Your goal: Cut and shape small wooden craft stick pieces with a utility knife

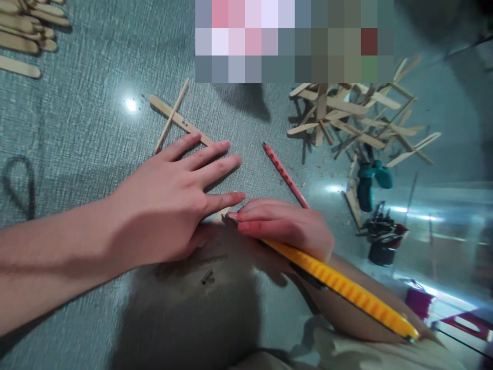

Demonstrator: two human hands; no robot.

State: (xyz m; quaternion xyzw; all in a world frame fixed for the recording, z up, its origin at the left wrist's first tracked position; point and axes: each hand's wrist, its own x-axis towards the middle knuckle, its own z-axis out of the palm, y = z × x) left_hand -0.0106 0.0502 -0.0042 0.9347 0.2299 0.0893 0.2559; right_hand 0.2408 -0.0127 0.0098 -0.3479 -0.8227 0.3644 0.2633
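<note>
My left hand [181, 187] lies with its fingers spread, pressing near a flat wooden stick whose lower end shows below the hand. My right hand [287, 226] is closed around a yellow utility knife [346, 288], its blade tip touching or just over that stick end. Beyond my left fingertips, a wooden craft stick [164, 107] with small notches lies under a thinner stick [173, 113] that crosses it. A red pencil [285, 174] rests just beyond my right hand.
At the upper left is a pile of craft sticks [19, 41]. A lattice of joined sticks [339, 113] stands at the upper right, near a teal-handled tool [365, 185] and a dark holder [382, 252]. A pixelated block hides the top middle.
</note>
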